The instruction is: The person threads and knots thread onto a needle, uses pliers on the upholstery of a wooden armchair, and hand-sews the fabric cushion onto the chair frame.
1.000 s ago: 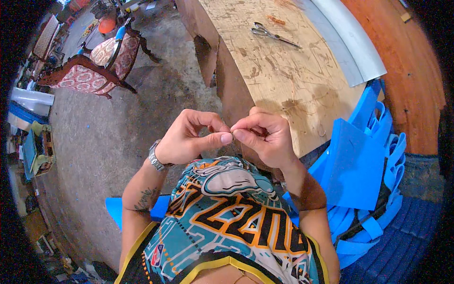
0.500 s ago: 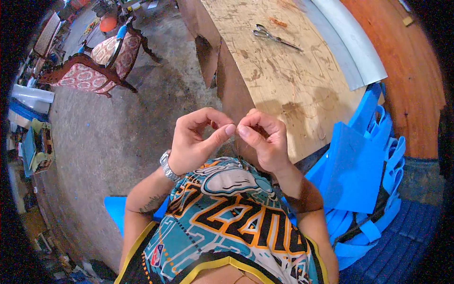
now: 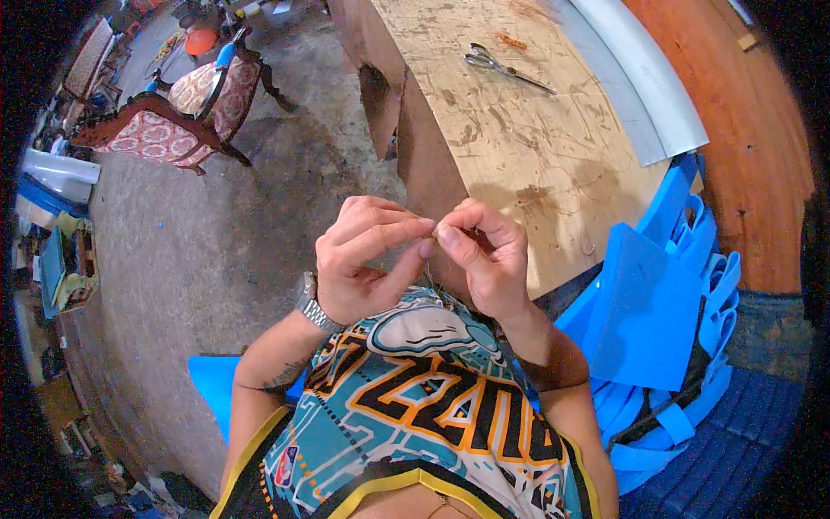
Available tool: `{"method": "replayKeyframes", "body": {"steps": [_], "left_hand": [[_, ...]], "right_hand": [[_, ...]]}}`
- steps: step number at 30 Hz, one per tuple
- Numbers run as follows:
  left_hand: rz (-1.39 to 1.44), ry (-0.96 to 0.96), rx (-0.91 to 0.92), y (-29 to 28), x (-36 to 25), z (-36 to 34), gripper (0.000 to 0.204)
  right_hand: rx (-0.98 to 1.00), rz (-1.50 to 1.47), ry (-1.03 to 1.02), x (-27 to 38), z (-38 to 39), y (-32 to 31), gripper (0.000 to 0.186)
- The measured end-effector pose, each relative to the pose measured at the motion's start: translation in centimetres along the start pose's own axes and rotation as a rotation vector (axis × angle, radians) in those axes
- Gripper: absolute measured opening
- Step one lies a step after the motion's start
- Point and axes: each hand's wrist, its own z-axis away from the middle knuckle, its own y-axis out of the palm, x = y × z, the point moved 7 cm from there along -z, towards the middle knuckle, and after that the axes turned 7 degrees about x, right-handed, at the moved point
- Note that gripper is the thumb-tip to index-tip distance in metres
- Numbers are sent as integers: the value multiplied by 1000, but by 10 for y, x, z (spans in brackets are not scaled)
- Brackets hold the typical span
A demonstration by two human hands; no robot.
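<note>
My left hand (image 3: 356, 255), with a metal watch (image 3: 316, 304) on its wrist, is raised before my chest. Its index fingertip reaches the right fingertips, while the thumb stands apart from it. Thumb and index finger of my right hand (image 3: 489, 255) are pinched together. A thin thread (image 3: 430, 272) hangs just below where the fingertips meet; its upper end is hidden by the fingers, and anything else in the pinch is too small to make out.
Metal scissors (image 3: 508, 68) and a small orange tangle (image 3: 512, 41) lie on the plywood table (image 3: 484, 112). Beside them is a pale roll (image 3: 644, 78). Blue foam pieces (image 3: 644, 303) are heaped at right. A patterned armchair (image 3: 164, 130) stands on the concrete floor far left.
My left thumb and index finger have parted; the index finger has stretched out toward the right fingertips and the thumb has dropped lower. My right hand keeps its pinch, almost unmoved.
</note>
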Motion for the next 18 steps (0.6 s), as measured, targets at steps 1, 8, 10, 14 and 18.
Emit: {"method": "replayKeyframes", "body": {"steps": [1,8,10,14,18], "left_hand": [[-1,1,0,1,-1,1,21],[109,-107,-16,6,1,10,18],[149,-136,-12,9,1,13,15],[135,-208,-49,10,3,18,11],[133,-303,-51,12,6,20,11]], "right_hand": [[0,0,-1,0,1,1,8],[-48,102,-33,5,7,0,9],[-58,125,-36,6,9,0,9],[-98,437,-155,16,15,2,7],[-182,696,-351,27,24,7,13]]}}
